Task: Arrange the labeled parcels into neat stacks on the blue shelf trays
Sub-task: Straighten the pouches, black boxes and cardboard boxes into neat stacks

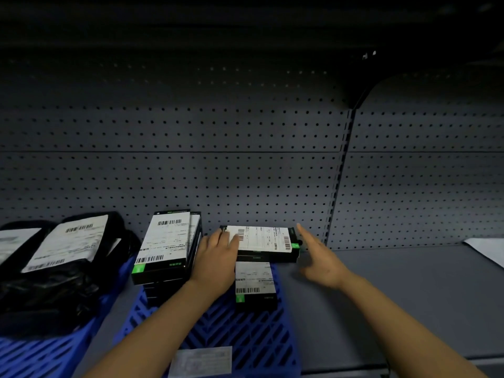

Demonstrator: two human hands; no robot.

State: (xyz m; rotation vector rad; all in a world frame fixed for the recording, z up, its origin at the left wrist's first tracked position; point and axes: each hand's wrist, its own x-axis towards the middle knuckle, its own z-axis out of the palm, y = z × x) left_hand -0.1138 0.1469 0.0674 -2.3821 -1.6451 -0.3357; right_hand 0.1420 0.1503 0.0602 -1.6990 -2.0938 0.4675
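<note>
Only the head view to go on here, and it's pretty dim. Centre of the frame, low down: a blue tray (218,331) sits on the grey shelf (395,296), with a tall stack of black boxes (163,249) at its left side and a lone box (255,285) lying lengthwise at its right.

Across the back there's a crosswise parcel (263,240), white label up, sitting on at least one more dark box. Its right end looks like it pokes out past the tray edge.

The left hand (218,257) lies flat with fingers on the left end of that crosswise parcel, not curled round it. The right hand (317,255) is released, fingers straight, just beside the parcel's right end; can't tell if it touches.

My guess at the step: squaring that parcel up. If it were me, I'd bring the right palm onto the far end, squeeze from both ends, then turn it to match the box under it so the edges line up. Pushing one-handed would probably just skew it or nudge the tall stack.

Far left of the frame, black bagged parcels (68,249) sit on another blue tray (41,353).
</note>
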